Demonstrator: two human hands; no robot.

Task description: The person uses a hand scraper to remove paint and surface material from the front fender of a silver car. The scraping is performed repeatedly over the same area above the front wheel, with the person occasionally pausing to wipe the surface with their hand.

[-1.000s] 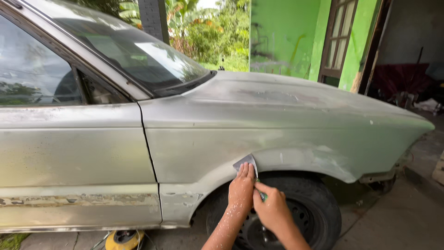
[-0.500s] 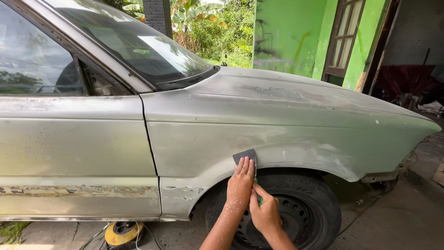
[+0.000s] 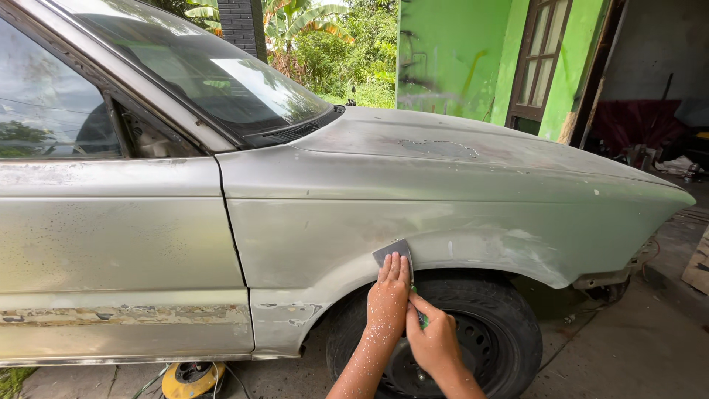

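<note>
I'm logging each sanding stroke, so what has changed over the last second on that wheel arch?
The left hand slid the grey sanding sheet a little up and leftward along the wheel arch, keeping it pressed flat. The right hand followed just below it, with something green showing by its fingers. The car's fender, tyre and the yellow tool on the ground stayed put.
</note>
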